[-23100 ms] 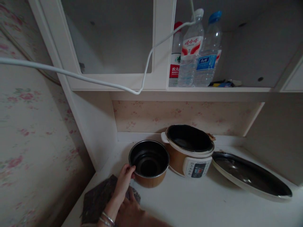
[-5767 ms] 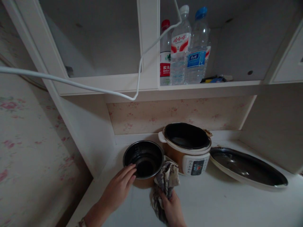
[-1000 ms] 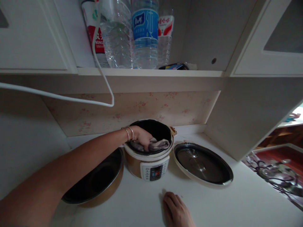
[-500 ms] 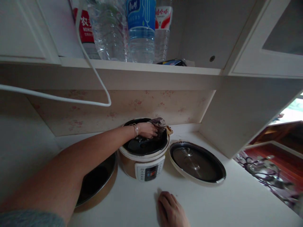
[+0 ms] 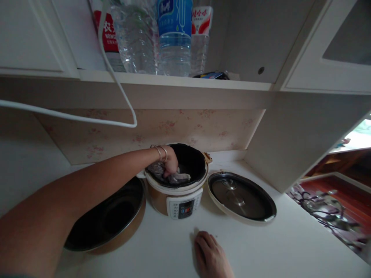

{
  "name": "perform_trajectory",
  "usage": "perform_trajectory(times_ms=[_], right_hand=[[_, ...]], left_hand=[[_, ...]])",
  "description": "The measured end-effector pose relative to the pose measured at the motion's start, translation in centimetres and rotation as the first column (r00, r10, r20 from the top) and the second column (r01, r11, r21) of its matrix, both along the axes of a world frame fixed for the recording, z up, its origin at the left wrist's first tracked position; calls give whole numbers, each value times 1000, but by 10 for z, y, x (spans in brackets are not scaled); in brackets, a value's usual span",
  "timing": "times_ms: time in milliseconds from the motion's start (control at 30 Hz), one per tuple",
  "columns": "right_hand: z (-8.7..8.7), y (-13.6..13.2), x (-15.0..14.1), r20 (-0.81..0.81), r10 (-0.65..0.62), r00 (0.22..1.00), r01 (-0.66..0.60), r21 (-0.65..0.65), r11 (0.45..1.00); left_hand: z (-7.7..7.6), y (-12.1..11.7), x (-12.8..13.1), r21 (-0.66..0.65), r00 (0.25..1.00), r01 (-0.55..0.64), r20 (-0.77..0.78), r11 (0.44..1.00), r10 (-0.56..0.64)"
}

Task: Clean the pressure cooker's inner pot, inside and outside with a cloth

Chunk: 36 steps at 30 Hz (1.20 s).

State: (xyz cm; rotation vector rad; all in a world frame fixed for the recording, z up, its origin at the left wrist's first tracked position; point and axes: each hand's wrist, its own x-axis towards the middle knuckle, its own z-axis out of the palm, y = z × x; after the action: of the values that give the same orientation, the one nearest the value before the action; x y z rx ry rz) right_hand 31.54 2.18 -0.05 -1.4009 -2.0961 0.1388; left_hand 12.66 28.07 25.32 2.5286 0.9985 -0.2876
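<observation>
My left hand (image 5: pixel 171 161), with two bangles at the wrist, reaches inside the rice cooker (image 5: pixel 158 199). It grips a greyish, crumpled cloth (image 5: pixel 180 178), pressed against the left and front part of the dark interior. Some of the cloth is hidden behind the hand. The cooker is brown and white with a control panel on its front. My right hand (image 5: pixel 213 253) rests on the white counter in front, its fingers curled closed with nothing visible in them. Right of the cooker lies its oval lid (image 5: pixel 255 200), dark inner side up.
Left of the cooker, under my forearm, sits a black-lined pot (image 5: pixel 127 231) with a golden outside. A white cable (image 5: pixel 87 120) hangs in front of the cabinet. Overhead, a shelf (image 5: pixel 162 82) holds several plastic bottles (image 5: pixel 175 42). A side panel (image 5: pixel 290 135) rises at the right.
My left hand has moved the cloth from the cooker's right rear side to its left front side. The right hand stays in place on the counter.
</observation>
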Motion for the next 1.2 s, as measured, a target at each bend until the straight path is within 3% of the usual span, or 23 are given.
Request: perform_trajectory(times_ms=[67,133,167,233,300,333,433,500,567,633,700,767,833,933,1033,1200], right_hand=[[0,0,0,11,-2,1000,2,-7,1000],[0,1,0,19,0,1000,1,-16,1000],[0,1,-1,20,-1,1000,1,-20,1000],[2,0,-1,18,-4,1000,4,-27,1000],[4,-1,-2,13,-10,1000,10,-33,999],[5,-1,-2,11,-13,1000,13,-35,999],[5,-1,-3,16,-25,1000,26,-32,999],[3,-1,-3,20,-34,999,34,-22,999],[1,0,-2,18,-31,999,31,-6,999],[-1,1,-1,13,-19,1000,19,12,1000],[-2,1,0,11,-9,1000,8,28,1000],[-1,1,1,11,-7,1000,6,38,999],[0,1,0,7,-8,1000,8,46,999],[2,1,-1,-4,-14,1000,15,50,999],[2,2,-1,-18,-15,1000,16,48,999],[-2,4,2,-14,4,1000,-4,31,1000]], left_hand=[[4,-11,7,-181,1000,-10,-14,983,7],[4,-22,17,-398,979,-86,135,913,151],[2,-26,23,-494,922,-139,251,858,294],[-3,-30,39,-604,691,-234,448,762,567],[-10,-29,56,-602,504,-314,549,734,666],[-13,-28,64,-592,464,-341,570,730,678],[-20,-27,73,-584,489,-343,557,735,671],[-20,-31,62,-603,549,-318,513,732,661],[-16,-34,40,-635,678,-242,430,733,596],[-8,-34,14,-642,852,-165,289,749,436],[2,-29,-10,-510,982,-119,66,852,177],[7,-19,-24,-257,987,-52,-158,965,11],[8,-7,-28,-15,968,19,-252,1000,-22],[0,9,-19,243,985,40,-175,969,3],[-9,18,-3,421,994,112,-44,900,-103],[-18,26,22,431,908,349,65,832,-415]])
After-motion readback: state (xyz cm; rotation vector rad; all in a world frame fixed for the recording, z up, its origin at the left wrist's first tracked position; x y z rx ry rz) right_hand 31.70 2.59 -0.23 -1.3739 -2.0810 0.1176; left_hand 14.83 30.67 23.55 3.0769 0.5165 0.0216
